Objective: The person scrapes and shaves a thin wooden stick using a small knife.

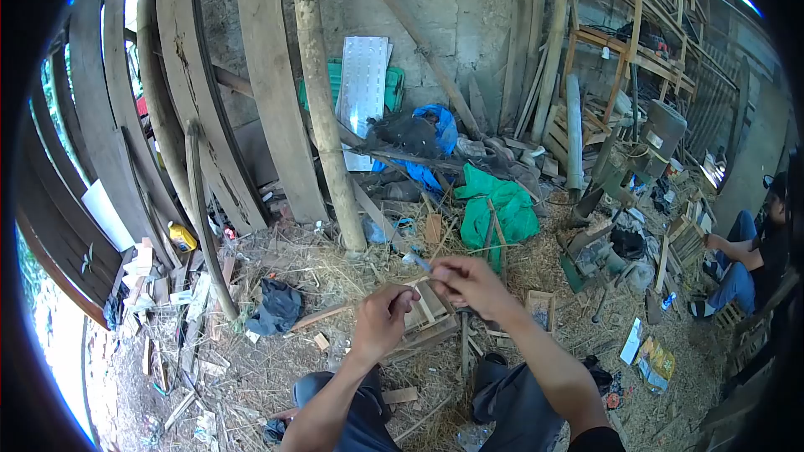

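Observation:
My right hand (471, 286) is closed, with a thin, blue-grey, stick-like object (417, 262) poking out past its fingertips. Its exact kind is too small to tell. Just left and lower, my left hand (382, 321) has its fingers curled in a pinch, and what they hold, if anything, cannot be made out. The two hands are close together but apart. Below them, between my knees, a small slatted wooden crate (430, 331) sits on the ground, partly hidden by the hands.
A small wooden box (541, 308) with small bits inside stands to the right. A green sack (496, 208) lies ahead, beside a wooden post (322, 109). Another person (749, 259) sits at far right. Wood scraps and a black bag (276, 306) litter the straw-covered ground.

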`<state>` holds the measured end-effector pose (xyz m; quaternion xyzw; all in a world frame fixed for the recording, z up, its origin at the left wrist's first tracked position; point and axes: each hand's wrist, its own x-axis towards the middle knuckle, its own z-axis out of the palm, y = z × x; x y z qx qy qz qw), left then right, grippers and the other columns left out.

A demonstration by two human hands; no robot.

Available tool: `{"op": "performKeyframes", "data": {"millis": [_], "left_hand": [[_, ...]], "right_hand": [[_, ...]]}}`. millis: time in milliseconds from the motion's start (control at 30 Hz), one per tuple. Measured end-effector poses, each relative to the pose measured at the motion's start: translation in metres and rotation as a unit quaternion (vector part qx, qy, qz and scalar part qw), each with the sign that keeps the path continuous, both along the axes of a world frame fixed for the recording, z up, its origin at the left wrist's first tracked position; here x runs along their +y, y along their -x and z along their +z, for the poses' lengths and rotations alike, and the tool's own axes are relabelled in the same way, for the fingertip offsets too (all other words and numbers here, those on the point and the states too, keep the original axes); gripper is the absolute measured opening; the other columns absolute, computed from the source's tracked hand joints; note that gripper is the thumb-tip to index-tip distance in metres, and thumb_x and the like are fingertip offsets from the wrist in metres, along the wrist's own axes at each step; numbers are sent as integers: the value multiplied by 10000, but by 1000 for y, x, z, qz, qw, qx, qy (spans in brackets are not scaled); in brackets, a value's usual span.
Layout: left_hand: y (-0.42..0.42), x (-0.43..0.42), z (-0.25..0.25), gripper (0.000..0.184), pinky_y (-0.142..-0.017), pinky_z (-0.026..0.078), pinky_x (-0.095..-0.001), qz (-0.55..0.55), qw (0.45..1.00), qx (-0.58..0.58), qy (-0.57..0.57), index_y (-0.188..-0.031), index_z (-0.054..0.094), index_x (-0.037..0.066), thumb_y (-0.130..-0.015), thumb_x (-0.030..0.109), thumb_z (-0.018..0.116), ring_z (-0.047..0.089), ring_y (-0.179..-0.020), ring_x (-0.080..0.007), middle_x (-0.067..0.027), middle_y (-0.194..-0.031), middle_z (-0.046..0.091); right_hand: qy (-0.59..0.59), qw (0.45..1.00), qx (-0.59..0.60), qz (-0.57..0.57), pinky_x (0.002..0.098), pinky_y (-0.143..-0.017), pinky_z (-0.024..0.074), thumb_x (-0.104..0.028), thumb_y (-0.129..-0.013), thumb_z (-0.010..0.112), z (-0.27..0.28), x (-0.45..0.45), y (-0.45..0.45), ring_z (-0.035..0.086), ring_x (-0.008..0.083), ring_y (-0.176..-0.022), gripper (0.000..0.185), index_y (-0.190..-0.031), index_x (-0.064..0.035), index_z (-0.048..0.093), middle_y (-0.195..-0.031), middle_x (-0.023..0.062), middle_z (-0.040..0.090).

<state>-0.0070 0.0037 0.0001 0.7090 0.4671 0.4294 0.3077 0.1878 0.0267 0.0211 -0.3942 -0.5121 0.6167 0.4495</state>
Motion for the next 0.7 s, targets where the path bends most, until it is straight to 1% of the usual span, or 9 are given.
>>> {"op": "performKeyframes", "data": {"millis": [67, 133, 167, 233, 300, 600, 633, 667, 700], "left_hand": [[-3, -2, 0, 109, -612, 471, -274, -9, 1000, -3, -5, -920, 638, 7, -906, 69, 549, 594, -664, -124, -64, -761, 626], [-3, -3, 1, 118, -608, 466, -270, -17, 1000, -3, -8, -921, 637, 9, -915, 80, 543, 583, -658, -115, -54, -743, 616], [-2, -4, 1, 130, -602, 457, -264, -30, 999, -13, 31, -923, 639, 11, -924, 90, 536, 570, -656, -104, -46, -733, 607], [1, -7, 2, 143, -596, 449, -257, -43, 996, -22, 70, -924, 642, 13, -933, 101, 529, 558, -654, -93, -37, -723, 598], [1, -10, 3, 165, -586, 434, -244, -71, 992, -58, 87, -930, 644, 14, -944, 127, 524, 540, -656, -76, -26, -706, 580], [-2, -5, -7, 198, -578, 427, -241, -104, 989, -46, 99, -937, 634, -4, -953, 154, 516, 530, -643, -78, -22, -699, 576], [1, -7, -5, 198, -578, 427, -241, -104, 989, -46, 100, -937, 634, -4, -953, 154, 516, 530, -643, -78, -22, -699, 576], [5, -12, 0, 203, -568, 423, -244, -109, 980, -85, 144, -954, 629, -4, -957, 161, 511, 518, -628, -82, -21, -691, 572], [10, -11, 4, 210, -559, 418, -247, -114, 968, -123, 186, -972, 624, -5, -962, 167, 505, 507, -612, -86, -20, -684, 567]], "right_hand": [[-19, 999, 10, 29, 191, -428, 295, -160, -928, 564, -4, 3, -1, 400, 42, -494, 258, -1107, 23, 603, -709, 9, 563], [-50, 996, -60, 35, 187, -427, 278, -145, -932, 556, -8, 9, -4, 392, 37, -493, 227, -1048, 38, 621, -704, 1, 552], [-50, 996, -59, 35, 187, -427, 278, -145, -932, 556, -8, 10, -8, 392, 37, -493, 227, -1048, 38, 621, -704, 1, 552], [12, 998, 29, -45, 188, -425, 264, -153, -933, 559, 5, 13, -20, 380, 33, -491, 218, -994, 43, 632, -701, -3, 549], [4, 998, 13, -69, 191, -421, 258, -168, -932, 567, 4, 18, -34, 375, 32, -488, 228, -991, 43, 629, -698, -3, 549], [9, 994, -16, -108, 195, -404, 239, -188, -930, 576, 6, 30, -61, 362, 31, -466, 231, -975, 30, 636, -680, -12, 537], [-26, 980, -19, -197, 195, -401, 236, -214, -930, 577, 7, 37, -77, 360, 29, -462, 242, -950, 18, 639, -672, -18, 530], [-60, 957, -22, -284, 194, -398, 233, -240, -930, 577, 5, 39, -91, 358, 26, -458, 255, -925, 6, 642, -663, -24, 524], [-61, 956, -20, -286, 194, -398, 233, -240, -930, 577, 6, 36, -96, 358, 26, -458, 255, -925, 6, 642, -663, -24, 524]]}}
